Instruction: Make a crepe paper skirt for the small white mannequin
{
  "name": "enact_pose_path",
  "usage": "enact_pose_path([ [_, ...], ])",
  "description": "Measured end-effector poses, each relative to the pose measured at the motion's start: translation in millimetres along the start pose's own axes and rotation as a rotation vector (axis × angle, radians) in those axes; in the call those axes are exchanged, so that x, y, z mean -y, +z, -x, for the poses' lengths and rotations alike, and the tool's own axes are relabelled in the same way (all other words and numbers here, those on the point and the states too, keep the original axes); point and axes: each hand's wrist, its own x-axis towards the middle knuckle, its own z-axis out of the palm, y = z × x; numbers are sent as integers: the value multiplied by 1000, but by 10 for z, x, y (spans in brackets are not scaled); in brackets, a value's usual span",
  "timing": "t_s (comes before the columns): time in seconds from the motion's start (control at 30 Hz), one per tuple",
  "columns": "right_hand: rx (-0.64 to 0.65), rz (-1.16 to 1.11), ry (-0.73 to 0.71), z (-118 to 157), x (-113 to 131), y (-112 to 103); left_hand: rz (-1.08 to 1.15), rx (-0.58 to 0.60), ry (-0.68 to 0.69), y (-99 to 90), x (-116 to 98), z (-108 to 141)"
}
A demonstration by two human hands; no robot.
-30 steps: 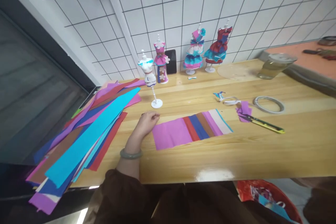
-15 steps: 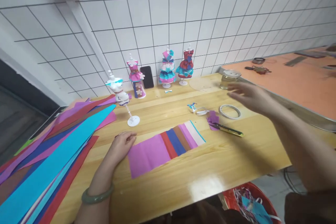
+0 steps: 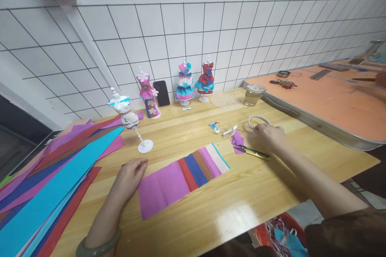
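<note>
My right hand [image 3: 269,137] grips the near side of a narrow white ring, like a roll of tape [image 3: 259,119], with its fingertips closed. On the wood my left hand [image 3: 130,176] rests curled, beside the left end of a striped strip of crepe paper [image 3: 164,188] in purple, red, blue, brown, pink and cream with a turquoise edge. A small dark bit shows at its knuckles; what it holds, if anything, is hidden. Scissors [image 3: 255,152] with yellow on the handles lie on a purple scrap [image 3: 237,139], just left of my right hand.
A white mini dress form [image 3: 128,118] stands behind my left hand. Long coloured paper strips [image 3: 64,168] cover the left side. Several dressed forms and a phone [image 3: 162,93] line the wall. A glass jar [image 3: 253,95] stands near the orange table [image 3: 331,100]. A red bin [image 3: 262,233] is below.
My right hand has come down from beside the jar to the tape roll and closed on its near edge. My left hand stays by the striped paper. The camera view has shifted right.
</note>
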Motion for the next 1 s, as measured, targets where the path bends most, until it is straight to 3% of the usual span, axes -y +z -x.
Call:
enact_pose_path([
  [0.13, -255, 49, -51, -93, 56, -240, 13, -78, 63, 12, -22, 3],
  [0.3, -597, -126, -309, -48, 515, -785, 65, -217, 127, -17, -156, 41],
  [0.4, -686, -292, -491, 52, 900, -1023, 162, -295, 161, -41, -287, 91],
  [0.5, -703, -424, -619, 127, 1278, -1087, 347, -303, 159, -53, -409, 152],
  [0.63, -666, -557, -746, 187, 1742, -982, 824, -72, 44, -42, -533, 229],
  [0.8, -618, -691, -879, 282, 2167, -797, 1415, 247, 40, 22, -652, 296],
  [0.9, -599, -736, -892, 311, 2262, -711, 1520, 395, 39, 50, -689, 316],
  [1.0, -621, -758, -845, 294, 2241, -654, 1499, 438, 18, 53, -676, 313],
])
